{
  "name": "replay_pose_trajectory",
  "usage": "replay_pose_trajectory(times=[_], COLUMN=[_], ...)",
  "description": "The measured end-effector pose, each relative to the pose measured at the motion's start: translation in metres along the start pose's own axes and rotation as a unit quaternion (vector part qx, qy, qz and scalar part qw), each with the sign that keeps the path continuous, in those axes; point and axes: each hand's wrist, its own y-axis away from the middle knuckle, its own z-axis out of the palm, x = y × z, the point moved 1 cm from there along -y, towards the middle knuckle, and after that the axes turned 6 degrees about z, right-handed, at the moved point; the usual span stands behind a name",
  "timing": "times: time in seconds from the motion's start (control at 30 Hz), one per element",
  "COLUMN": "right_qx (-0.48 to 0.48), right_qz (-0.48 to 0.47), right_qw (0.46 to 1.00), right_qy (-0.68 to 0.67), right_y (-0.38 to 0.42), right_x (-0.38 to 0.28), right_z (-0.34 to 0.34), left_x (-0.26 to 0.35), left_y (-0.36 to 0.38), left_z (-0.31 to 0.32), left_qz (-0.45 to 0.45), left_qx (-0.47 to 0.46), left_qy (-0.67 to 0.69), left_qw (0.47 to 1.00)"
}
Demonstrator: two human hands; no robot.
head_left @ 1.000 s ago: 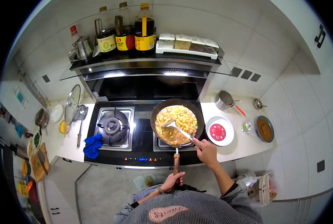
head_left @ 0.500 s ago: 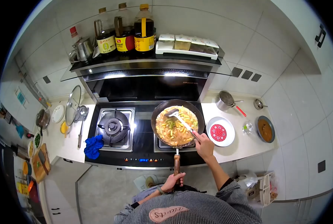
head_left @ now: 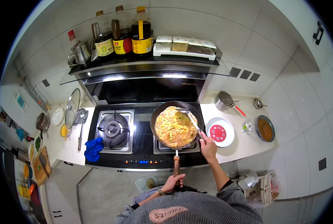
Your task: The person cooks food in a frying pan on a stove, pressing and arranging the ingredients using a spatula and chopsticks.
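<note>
A dark wok (head_left: 155, 139) sits on the right burner, filled with yellow and green pieces in an orange-brown sauce (head_left: 172, 128). My left hand (head_left: 173, 182) is closed around its wooden handle (head_left: 176, 166), near the stove's front edge. In my right hand (head_left: 208, 146), to the right of the wok, is a metal spatula (head_left: 193, 122); its blade lies in the food at the wok's upper right. Just right of the wok stands a white bowl (head_left: 230, 131) with a red patterned bottom.
A blue cloth (head_left: 93, 149) lies beside the left burner (head_left: 114, 128). On the right counter are a small pot (head_left: 224, 100) with a red handle and a bowl of brown sauce (head_left: 265, 128). Bottles (head_left: 141, 35) stand on the hood. A cutting board (head_left: 40, 173) is far left.
The spatula blade has moved right and up within the wok, and my right hand has shifted slightly right. The food has been pushed about. My left hand keeps its hold on the handle.
</note>
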Motion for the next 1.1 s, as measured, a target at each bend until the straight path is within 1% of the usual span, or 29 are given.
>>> replay_pose_trajectory(times=[0.03,0.07,0.1,0.17,0.23,0.3,0.33,0.37,0.43,0.5,0.57,0.6,0.73,0.83,0.9,1.03,1.1], right_qx=[0.007,-0.018,-0.017,-0.063,-0.059,-0.014,0.008,0.007,-0.033,-0.051,-0.011,-0.036,-0.014,-0.039,-0.022,-0.03,-0.039], right_qz=[0.017,0.037,0.038,0.07,0.074,0.075,0.057,0.056,0.13,0.133,0.105,0.15,0.135,0.138,0.065,0.031,0.033], right_qw=[1.0,0.999,0.999,0.993,0.993,0.991,0.992,0.992,0.982,0.979,0.973,0.971,0.972,0.977,0.994,0.999,0.999], right_qy=[-0.004,-0.013,-0.013,-0.077,-0.073,-0.111,-0.112,-0.112,-0.133,-0.145,-0.203,-0.185,-0.191,-0.159,-0.085,0.008,0.008], right_y=[-0.002,-0.002,0.0,0.007,0.016,0.027,0.031,0.035,0.043,0.052,0.06,0.062,0.073,0.076,0.074,0.071,0.072], right_x=[0.003,0.009,0.013,0.017,0.016,0.018,0.022,0.022,0.022,0.017,0.016,0.011,0.018,0.007,0.0,-0.002,-0.015], right_z=[0.003,0.006,0.008,0.01,0.0,-0.007,-0.006,-0.007,-0.008,-0.013,-0.016,-0.025,-0.021,-0.016,-0.014,-0.004,-0.019], left_x=[-0.001,-0.002,-0.002,-0.003,-0.001,-0.001,-0.001,-0.001,-0.002,-0.002,0.0,0.001,0.0,0.001,-0.001,0.001,0.001], left_y=[-0.001,-0.002,-0.003,-0.003,-0.003,-0.001,-0.002,-0.002,-0.001,-0.002,0.0,0.001,0.003,0.003,0.001,0.004,0.002], left_z=[-0.001,-0.002,-0.002,-0.002,-0.002,-0.002,-0.002,-0.001,-0.001,-0.001,0.001,0.002,0.003,0.003,0.001,0.003,0.002], left_qz=[-0.001,-0.003,-0.005,-0.004,-0.001,0.0,0.0,0.001,0.0,-0.007,-0.003,0.002,-0.006,-0.002,0.004,0.002,0.001], left_qx=[-0.001,-0.003,-0.005,-0.004,-0.002,-0.001,-0.002,-0.001,-0.001,0.002,0.001,0.001,0.009,0.012,-0.005,0.011,0.013], left_qy=[-0.002,0.003,0.007,0.016,0.026,0.019,0.019,0.021,0.024,0.024,0.025,0.027,0.028,0.032,0.026,0.024,0.028], left_qw=[1.0,1.0,1.0,1.0,1.0,1.0,1.0,1.0,1.0,1.0,1.0,1.0,1.0,0.999,1.0,1.0,1.0])
